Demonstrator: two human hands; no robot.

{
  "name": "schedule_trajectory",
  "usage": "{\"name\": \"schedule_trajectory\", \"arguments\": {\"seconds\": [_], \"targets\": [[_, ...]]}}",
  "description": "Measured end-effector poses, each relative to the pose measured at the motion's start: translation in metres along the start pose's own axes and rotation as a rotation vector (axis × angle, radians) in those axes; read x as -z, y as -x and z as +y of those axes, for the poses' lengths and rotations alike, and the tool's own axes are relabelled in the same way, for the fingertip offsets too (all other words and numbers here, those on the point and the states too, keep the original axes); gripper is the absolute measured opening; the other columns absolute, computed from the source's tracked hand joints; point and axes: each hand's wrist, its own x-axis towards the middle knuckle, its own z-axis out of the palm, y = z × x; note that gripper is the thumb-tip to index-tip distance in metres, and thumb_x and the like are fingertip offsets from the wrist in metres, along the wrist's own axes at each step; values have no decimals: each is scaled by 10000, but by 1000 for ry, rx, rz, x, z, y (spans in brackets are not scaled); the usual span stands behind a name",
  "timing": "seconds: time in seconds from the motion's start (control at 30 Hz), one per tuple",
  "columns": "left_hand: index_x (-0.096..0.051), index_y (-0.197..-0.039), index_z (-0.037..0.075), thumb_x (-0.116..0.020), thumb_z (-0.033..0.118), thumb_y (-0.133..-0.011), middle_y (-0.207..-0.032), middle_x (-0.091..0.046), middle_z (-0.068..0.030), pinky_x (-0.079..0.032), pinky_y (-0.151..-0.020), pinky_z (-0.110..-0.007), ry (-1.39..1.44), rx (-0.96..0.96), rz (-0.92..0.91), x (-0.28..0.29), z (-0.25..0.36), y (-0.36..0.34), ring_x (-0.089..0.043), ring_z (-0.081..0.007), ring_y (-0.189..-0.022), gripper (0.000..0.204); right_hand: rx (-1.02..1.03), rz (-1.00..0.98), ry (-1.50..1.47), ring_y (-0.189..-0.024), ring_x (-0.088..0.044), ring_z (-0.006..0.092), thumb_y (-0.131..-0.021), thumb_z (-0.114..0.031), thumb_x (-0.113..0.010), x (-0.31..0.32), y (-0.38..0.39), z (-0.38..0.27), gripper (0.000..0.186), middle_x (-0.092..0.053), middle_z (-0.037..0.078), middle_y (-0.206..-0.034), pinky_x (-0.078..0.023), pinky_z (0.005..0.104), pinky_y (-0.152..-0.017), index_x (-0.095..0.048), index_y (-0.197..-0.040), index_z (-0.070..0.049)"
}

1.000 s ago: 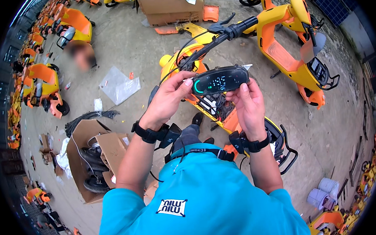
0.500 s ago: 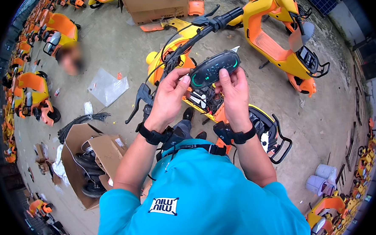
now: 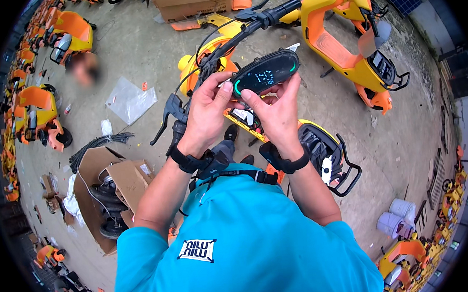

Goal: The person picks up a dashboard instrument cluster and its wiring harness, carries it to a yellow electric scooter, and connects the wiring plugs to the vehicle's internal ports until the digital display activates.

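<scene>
A black oval scooter dashboard display [image 3: 268,73] is held up over the handlebar area, its screen lit with blue symbols and green arcs at both ends. My left hand [image 3: 205,106] pinches its left end between thumb and fingers. From the right and below, my right hand [image 3: 280,107] grips it, the thumb on the lower front edge and the fingers behind. Just beyond my hands lies the black handlebar [image 3: 249,29] of a partly stripped yellow scooter [image 3: 188,77]. Its brake lever [image 3: 160,126] is left of my left wrist. The back of the display is hidden.
An open cardboard box [image 3: 92,172] with black parts stands at the lower left, by a coil of black cable [image 3: 94,148]. Another yellow scooter [image 3: 335,51] is parked at the right. A clear plastic sheet [image 3: 131,101] lies on the floor. White buckets [image 3: 396,219] stand lower right.
My right thumb has slid from the display's face to its lower left edge, and the right hand has moved left and down. The blue symbols on the screen now look brighter.
</scene>
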Motion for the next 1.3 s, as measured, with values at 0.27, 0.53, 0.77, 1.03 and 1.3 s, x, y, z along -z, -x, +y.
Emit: {"name": "schedule_trajectory", "arguments": {"seconds": [0.27, 0.53, 0.77, 1.03, 1.3], "targets": [[-489, -1267, -2, -469, 215, -1026, -1099, -657, -109, -550, -787, -313, -35, 21, -67, -6, 10, 2, -682, -218, -912, 325, -88, 97, -111, -919, -601, 114, -946, -191, -615, 20, -12, -1, 388, -621, 78, -1067, -482, 242, -780, -468, -1242, 11], [-502, -1269, -14, -493, 183, -1016, -1076, -651, -99, -542, -829, -308, -189, -70, -19, -7, 9, 2, -648, -169, -948, 321, 52, 81, 108, -988, -599, 182, -731, -115, -832, -5, 4, -17, 845, -527, 127, -1174, -510, 306, -834, -272, -1355, -11], [-528, -1218, -35, -503, 130, -1003, -1063, -643, -106, -566, -781, -289, -140, -113, -65, -13, 17, 5, -666, -180, -886, 272, 41, 190, 92, -938, -610, 168, -775, -249, -816, 5, -9, -10, 587, -611, 99, -1036, -499, 301, -801, -470, -1175, 6], [-526, -1249, -17, -498, 184, -1012, -1102, -654, -93, -551, -842, -317, -191, -85, -53, -8, 7, -2, -651, -164, -959, 312, 62, 141, 439, -1192, -454, 326, -652, -342, -889, 13, -13, -18, 1136, -367, 222, -1285, -415, 392, -988, -184, -1420, 110], [-549, -1216, -27, -544, 141, -984, -1019, -640, -56, -535, -742, -264, -327, -169, -40, -11, 12, -5, -635, -125, -829, 287, 128, 174, 372, -1157, -482, 283, -616, -364, -909, 16, -18, -17, 1161, -414, 197, -1255, -455, 360, -946, -193, -1407, 96]]}}
